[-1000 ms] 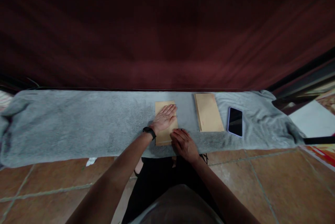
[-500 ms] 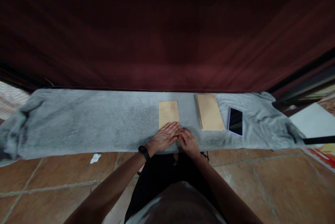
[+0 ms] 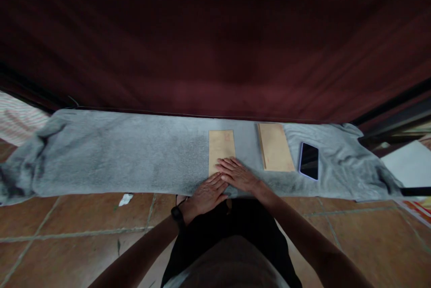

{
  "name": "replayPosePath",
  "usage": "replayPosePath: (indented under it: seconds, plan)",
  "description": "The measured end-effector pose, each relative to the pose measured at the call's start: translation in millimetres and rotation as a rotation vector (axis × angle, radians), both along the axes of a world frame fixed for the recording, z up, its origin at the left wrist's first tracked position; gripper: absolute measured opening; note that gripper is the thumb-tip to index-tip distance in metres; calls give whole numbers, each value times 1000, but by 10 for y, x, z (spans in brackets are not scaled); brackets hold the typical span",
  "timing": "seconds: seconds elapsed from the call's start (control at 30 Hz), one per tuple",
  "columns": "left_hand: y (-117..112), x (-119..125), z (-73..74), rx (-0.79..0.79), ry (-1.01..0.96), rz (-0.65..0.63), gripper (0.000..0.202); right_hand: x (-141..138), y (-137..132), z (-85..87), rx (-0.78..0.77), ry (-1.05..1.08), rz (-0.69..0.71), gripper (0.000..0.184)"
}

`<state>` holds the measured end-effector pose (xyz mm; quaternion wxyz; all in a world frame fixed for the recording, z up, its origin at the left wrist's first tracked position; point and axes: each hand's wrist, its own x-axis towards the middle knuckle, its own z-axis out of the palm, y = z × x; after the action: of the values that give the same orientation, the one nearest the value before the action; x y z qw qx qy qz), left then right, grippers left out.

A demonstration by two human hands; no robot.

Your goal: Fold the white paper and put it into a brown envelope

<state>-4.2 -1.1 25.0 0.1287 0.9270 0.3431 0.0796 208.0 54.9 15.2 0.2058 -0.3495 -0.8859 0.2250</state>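
Grey towel spread along the floor, from left to right: left hand, fingers together and flat, resting at the near end of a brown envelope; right hand, fingers loosely spread, pressing flat on the same end. The step appears to be smoothing the envelope down; firm, even pressure seems called for. Whether it holds anything cannot be told. Further right, a second envelope, then a phone, screen dark
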Motion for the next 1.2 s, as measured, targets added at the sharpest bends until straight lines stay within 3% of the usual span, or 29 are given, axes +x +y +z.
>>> replayPosePath:
  seconds: [0.17,0.33,0.47,0.6,0.83,1.0,1.2]
  plan:
    - [6,11,-14,45,-20,-8,56,-8,456,-76,71,-192,21,52]
    - [12,-10,-63,71,-36,-11,56,-56,817,-104,148,-372,-126,52]
    - [-4,-29,-106,78,-44,19,54,-118,902,-113,170,-404,-248,52]
    - [-54,-27,-165,123,-50,99,57,-136,736,-123,182,-388,-247,54]
    - [-78,-18,-242,167,-69,131,52,81,64,-89,237,-286,-75,57]
    - [-81,-41,-211,150,-125,158,47,255,-342,-39,200,-208,-35,61]
    - [-79,-90,-122,116,-195,261,37,342,-523,-105,92,-32,-162,35]
